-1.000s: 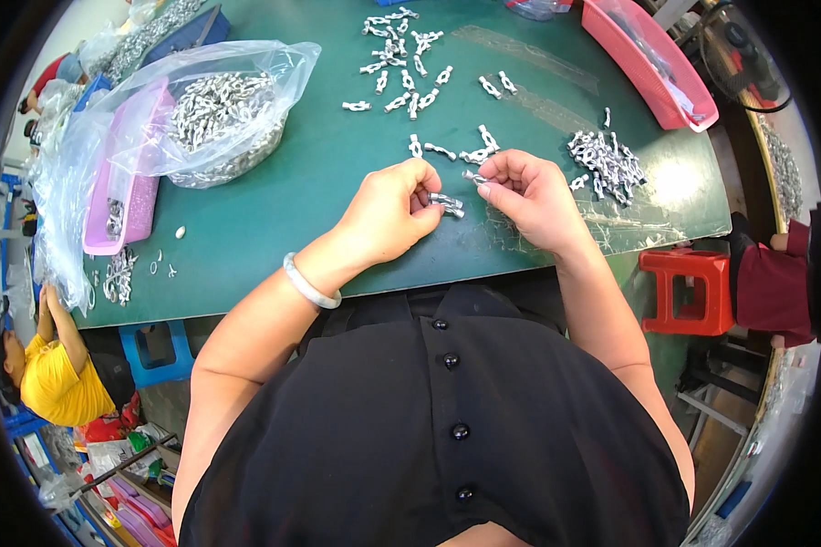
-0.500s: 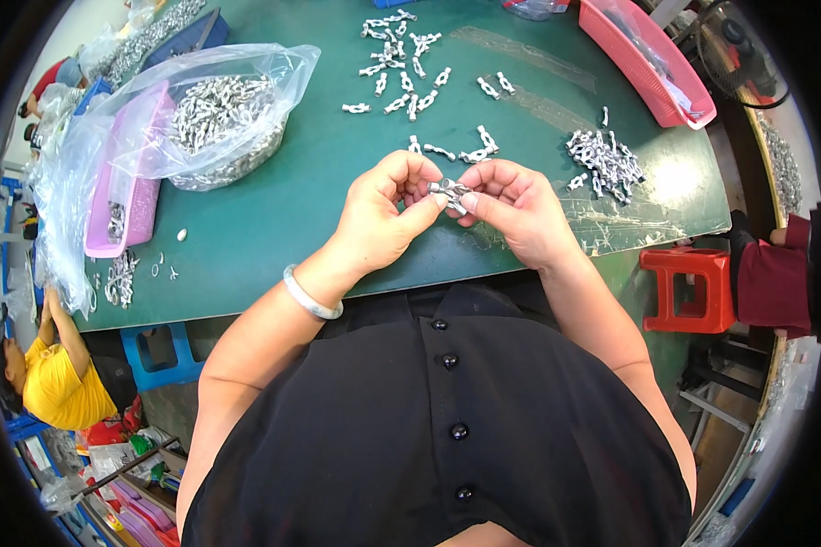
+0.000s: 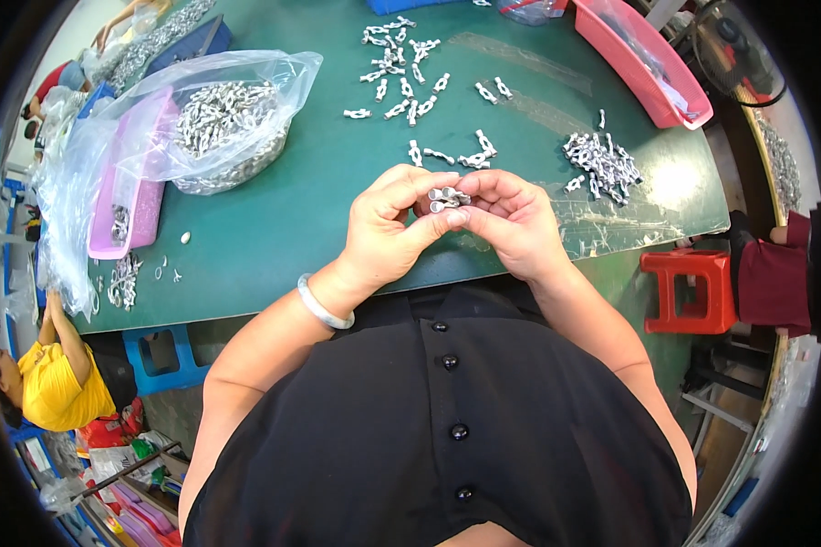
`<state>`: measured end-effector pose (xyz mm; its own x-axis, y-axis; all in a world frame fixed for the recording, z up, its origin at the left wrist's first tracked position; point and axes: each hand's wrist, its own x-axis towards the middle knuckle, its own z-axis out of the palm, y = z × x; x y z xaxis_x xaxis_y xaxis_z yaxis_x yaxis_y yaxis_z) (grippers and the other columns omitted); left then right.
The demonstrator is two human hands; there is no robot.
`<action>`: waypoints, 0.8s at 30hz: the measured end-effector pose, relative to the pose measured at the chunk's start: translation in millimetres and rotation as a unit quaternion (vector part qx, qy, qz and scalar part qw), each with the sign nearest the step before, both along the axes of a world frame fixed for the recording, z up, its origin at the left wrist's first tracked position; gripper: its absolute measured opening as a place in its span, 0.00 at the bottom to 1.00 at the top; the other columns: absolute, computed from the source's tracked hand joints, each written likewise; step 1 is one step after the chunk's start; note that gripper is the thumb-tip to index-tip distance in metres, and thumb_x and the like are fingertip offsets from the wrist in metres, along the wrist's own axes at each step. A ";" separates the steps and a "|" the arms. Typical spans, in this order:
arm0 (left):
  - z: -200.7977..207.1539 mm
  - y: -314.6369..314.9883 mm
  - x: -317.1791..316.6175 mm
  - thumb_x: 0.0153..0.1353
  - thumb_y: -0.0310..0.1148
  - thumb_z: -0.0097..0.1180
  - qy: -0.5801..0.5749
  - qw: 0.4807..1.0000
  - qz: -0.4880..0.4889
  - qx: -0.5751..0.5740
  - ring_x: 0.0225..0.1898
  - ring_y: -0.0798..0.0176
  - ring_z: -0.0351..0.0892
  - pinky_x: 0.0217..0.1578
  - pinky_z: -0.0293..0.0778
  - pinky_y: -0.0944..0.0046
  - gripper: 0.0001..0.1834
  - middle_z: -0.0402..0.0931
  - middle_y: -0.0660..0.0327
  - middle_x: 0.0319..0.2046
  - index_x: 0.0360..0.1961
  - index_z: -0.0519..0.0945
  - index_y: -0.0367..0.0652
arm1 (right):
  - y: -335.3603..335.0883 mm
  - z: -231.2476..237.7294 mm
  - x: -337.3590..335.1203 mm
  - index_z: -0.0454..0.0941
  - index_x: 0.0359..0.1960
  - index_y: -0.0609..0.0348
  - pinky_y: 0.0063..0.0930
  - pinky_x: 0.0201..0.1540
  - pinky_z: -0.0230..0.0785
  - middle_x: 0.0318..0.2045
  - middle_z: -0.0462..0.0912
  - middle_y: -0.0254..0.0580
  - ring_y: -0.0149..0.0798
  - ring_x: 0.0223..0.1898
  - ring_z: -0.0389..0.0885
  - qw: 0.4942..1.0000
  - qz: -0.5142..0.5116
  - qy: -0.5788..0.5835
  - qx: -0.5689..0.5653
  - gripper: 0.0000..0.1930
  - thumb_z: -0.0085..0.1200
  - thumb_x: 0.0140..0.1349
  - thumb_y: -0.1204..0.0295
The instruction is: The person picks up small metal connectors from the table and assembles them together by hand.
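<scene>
Small silvery metal fittings (image 3: 446,198) with round cup-like ends sit bunched between my fingertips, above the near edge of the green table. My left hand (image 3: 390,219) pinches them from the left, thumb below and forefinger above. From the other side my right hand (image 3: 511,219) closes on the same bunch. Just beyond my fingers lie a few loose fittings (image 3: 474,160) of the same kind. More loose fittings (image 3: 397,64) are scattered farther off, and a pile of darker-looking fittings (image 3: 604,166) rests to the right.
A clear plastic bag (image 3: 237,128) full of fittings stands at the left, beside a pink tray (image 3: 109,246). A pink basket (image 3: 639,73) is at the far right. Red stool (image 3: 691,290) and blue stool (image 3: 161,357) flank the table (image 3: 310,228); a person in yellow (image 3: 64,387) is at the left.
The fittings in my fingers have turned so their round ends face me. Both hands have shifted slightly nearer to me, with the bunch still held between them.
</scene>
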<state>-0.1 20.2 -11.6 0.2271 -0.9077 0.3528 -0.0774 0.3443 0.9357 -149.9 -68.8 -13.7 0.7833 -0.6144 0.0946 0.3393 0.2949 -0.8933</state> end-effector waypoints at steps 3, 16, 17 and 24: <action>4.5 -2.4 -4.5 0.47 0.21 0.64 -0.113 0.990 0.053 -0.059 0.28 0.72 0.72 0.29 0.71 0.74 0.18 0.72 0.63 0.29 0.43 0.81 0.42 | -4.5 -10.5 0.9 0.74 0.41 0.65 0.24 0.46 0.71 0.38 0.79 0.40 0.31 0.40 0.78 0.998 0.017 -0.038 0.041 0.11 0.53 0.55 0.85; 11.9 -4.5 -6.9 0.47 0.25 0.66 -0.200 0.972 0.092 -0.087 0.24 0.73 0.71 0.25 0.69 0.75 0.15 0.73 0.63 0.26 0.39 0.82 0.40 | -6.5 -9.7 2.4 0.76 0.39 0.63 0.27 0.48 0.70 0.38 0.80 0.41 0.33 0.41 0.78 0.988 0.064 -0.074 0.117 0.09 0.55 0.55 0.82; 11.9 -4.5 -6.6 0.47 0.25 0.66 -0.200 0.972 0.093 -0.086 0.25 0.73 0.71 0.25 0.69 0.74 0.14 0.73 0.63 0.26 0.38 0.81 0.40 | -6.2 -8.9 2.9 0.76 0.39 0.63 0.27 0.48 0.70 0.38 0.80 0.41 0.33 0.41 0.78 0.988 0.064 -0.074 0.117 0.09 0.55 0.55 0.82; 15.3 -3.8 -5.6 0.48 0.22 0.62 -0.193 0.975 0.101 -0.039 0.23 0.72 0.72 0.23 0.70 0.73 0.09 0.73 0.63 0.24 0.33 0.80 0.38 | -4.1 -9.0 5.0 0.75 0.40 0.64 0.27 0.45 0.71 0.38 0.80 0.42 0.33 0.40 0.78 0.992 0.050 -0.041 0.107 0.10 0.56 0.55 0.81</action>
<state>-5.7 16.3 3.7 0.2346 -0.8252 0.5138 -0.4916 0.3553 0.7951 -144.9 -72.9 -22.7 0.8367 -0.5464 0.0370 0.3681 0.5111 -0.7767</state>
